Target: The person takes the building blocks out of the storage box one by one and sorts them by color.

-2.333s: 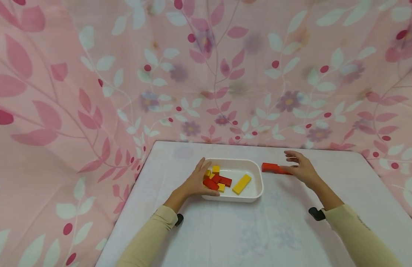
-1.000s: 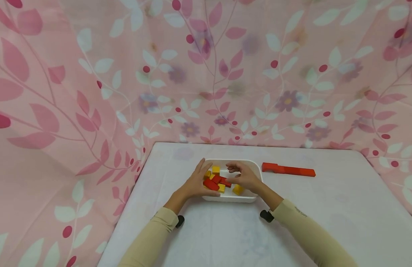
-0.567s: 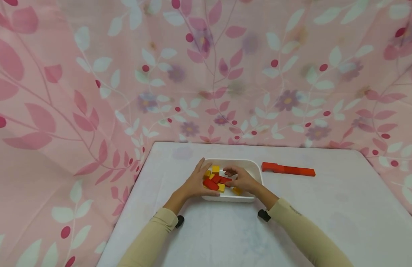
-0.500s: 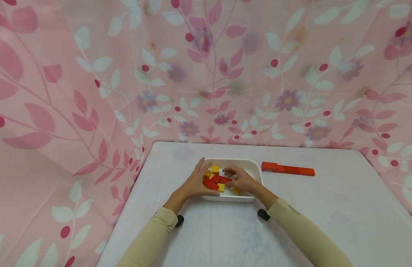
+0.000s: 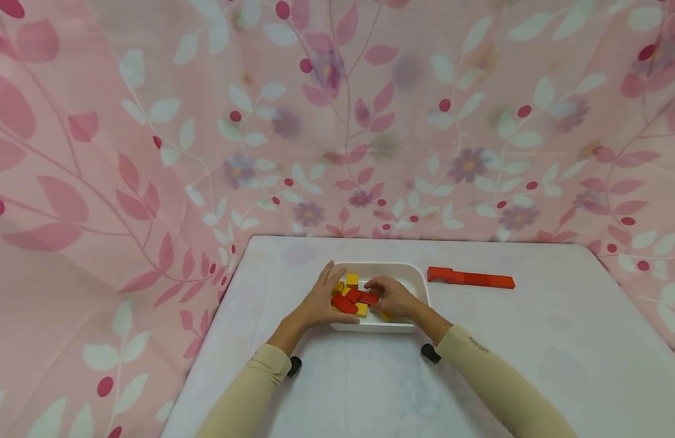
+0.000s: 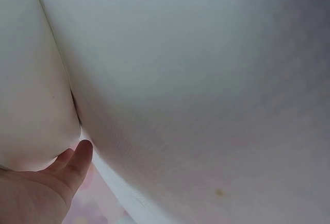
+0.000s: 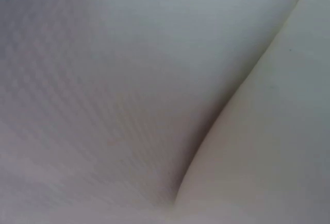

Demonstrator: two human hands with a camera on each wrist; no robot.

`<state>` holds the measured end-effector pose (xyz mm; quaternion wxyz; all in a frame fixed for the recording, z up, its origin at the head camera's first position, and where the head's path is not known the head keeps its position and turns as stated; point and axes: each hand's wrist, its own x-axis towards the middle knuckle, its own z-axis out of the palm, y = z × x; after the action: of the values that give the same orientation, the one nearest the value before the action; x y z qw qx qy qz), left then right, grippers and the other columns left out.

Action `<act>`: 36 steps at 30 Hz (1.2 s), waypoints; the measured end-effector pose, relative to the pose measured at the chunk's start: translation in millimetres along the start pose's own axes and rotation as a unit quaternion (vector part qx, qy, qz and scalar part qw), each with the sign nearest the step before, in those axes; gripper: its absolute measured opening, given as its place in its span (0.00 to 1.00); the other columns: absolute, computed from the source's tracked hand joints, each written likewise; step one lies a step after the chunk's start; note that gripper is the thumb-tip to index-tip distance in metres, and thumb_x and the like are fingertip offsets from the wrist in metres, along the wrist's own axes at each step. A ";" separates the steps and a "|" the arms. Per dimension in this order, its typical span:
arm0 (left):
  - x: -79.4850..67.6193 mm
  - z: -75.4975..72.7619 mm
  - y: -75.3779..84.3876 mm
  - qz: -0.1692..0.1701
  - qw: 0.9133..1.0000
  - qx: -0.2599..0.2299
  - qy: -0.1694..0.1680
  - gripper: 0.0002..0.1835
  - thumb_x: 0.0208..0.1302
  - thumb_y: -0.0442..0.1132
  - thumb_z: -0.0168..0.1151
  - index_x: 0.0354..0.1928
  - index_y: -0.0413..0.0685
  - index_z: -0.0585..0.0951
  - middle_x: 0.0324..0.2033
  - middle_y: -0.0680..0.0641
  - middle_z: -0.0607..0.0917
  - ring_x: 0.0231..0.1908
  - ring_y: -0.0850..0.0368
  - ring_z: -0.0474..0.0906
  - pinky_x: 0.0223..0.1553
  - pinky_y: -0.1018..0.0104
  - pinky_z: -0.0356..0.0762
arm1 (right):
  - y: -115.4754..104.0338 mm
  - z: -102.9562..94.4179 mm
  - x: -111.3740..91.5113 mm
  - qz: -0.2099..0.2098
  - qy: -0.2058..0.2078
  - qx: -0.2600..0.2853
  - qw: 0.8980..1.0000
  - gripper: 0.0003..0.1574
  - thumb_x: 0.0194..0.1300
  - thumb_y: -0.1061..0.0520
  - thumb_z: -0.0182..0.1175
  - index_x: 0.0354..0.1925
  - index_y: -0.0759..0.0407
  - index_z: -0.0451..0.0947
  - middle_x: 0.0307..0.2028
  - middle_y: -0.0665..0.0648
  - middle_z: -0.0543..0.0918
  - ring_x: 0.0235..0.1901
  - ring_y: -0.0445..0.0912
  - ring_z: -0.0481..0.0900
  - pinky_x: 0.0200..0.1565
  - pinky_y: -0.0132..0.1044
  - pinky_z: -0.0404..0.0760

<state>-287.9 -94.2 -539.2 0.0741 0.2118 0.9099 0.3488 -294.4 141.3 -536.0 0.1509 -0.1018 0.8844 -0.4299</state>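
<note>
In the head view my left hand grips the left end of a white plastic tray, thumb along the front rim and fingers toward the back. The left wrist view shows fingers against the tray's outer wall. My right hand is inside the tray, thumb and fingers at a red block, seemingly pinching it; the contact is partly hidden. A yellow block lies mostly covered under that hand. Another red block and a yellow block lie at the left with several more.
To the tray's right, red blocks lie end to end in a row on the white-covered table. A pink floral curtain hangs behind and at the left. The right wrist view shows only cloth and the tray's outer wall.
My right hand has left the red row, moved left into the tray, and drawn its thumb and fingers together at the red block. My left hand has stayed on the tray.
</note>
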 end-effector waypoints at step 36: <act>0.6 1.3 -0.1 -0.005 1.000 0.007 -0.001 0.64 0.38 0.71 0.74 0.77 0.65 0.53 0.79 0.47 0.41 0.76 0.42 0.49 0.66 0.35 0.66 | 1.8 0.0 2.4 -0.037 0.072 -0.064 0.995 0.24 0.58 0.64 0.67 0.54 0.55 0.81 0.50 0.54 0.78 0.49 0.48 0.74 0.60 0.48 0.79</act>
<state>-288.1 -93.2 -540.2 0.0756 0.2078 0.9134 0.3417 -296.8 141.7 -537.9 0.0643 -0.1127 0.9142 -0.3838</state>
